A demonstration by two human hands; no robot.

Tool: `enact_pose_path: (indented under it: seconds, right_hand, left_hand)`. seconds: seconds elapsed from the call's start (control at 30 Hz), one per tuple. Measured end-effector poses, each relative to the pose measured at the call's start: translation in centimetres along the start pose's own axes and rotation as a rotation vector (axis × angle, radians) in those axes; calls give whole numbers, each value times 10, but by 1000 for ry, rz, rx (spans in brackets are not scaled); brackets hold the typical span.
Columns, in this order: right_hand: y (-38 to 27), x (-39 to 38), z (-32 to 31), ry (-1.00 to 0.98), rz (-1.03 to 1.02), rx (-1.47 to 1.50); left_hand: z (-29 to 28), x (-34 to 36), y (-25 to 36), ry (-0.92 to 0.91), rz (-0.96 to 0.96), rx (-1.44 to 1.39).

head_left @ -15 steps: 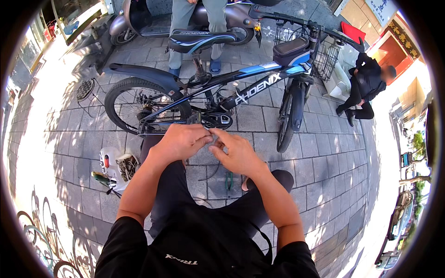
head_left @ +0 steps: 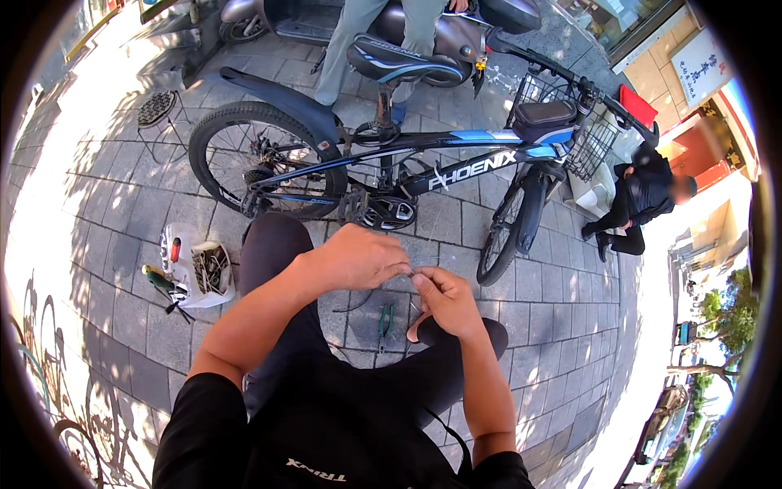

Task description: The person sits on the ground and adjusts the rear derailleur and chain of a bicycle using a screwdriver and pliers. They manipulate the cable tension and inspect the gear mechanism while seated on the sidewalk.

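Fingers of my left hand (head_left: 365,257) and my right hand (head_left: 444,300) are pinched together over my bent knees, around something small and thin that I cannot make out. Just beyond them a black and blue bicycle (head_left: 468,169) stands side-on, its rear wheel to the left. Green-handled pliers (head_left: 386,322) lie on the paving below my hands, near a thin dark cable (head_left: 352,308). To my left is a white container (head_left: 199,238) of metal tools, with a green-and-dark object (head_left: 159,281) beside it.
A person (head_left: 349,49) in grey trousers is behind the bicycle, beside a parked scooter (head_left: 293,18). A person (head_left: 639,204) in black sits at the right near a red cushion (head_left: 638,104). A small stool (head_left: 159,110) is at the left. Grey paving (head_left: 554,318) surrounds everything.
Both hands have moved a little down and to the right, still pinched together. The bicycle and surroundings sit further right in the view, and my left knee shows more.
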State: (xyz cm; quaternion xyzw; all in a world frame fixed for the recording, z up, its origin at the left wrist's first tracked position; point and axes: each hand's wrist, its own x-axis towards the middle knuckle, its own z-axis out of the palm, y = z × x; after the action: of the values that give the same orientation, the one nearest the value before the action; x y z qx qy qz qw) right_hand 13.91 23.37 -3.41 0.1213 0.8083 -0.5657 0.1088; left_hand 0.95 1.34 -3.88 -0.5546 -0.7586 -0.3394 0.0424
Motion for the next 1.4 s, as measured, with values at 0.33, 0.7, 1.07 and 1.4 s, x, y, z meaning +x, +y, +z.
enact_pose_path:
  seconds: [0.33,0.7,1.07,1.4]
  right_hand:
    - [-10,8,7,65,-137,94]
    - [-17,116,-47,134,-354,-1]
    - [34,256,-82,404,-195,632]
    - [25,269,-93,550,-172,481]
  left_hand:
    - [-7,0,-15,31,-53,7]
    - [-3,65,-59,65,-224,-60]
    - [65,146,-151,305,-1237,-1289]
    - [117,184,-170,627,-1179,-1699]
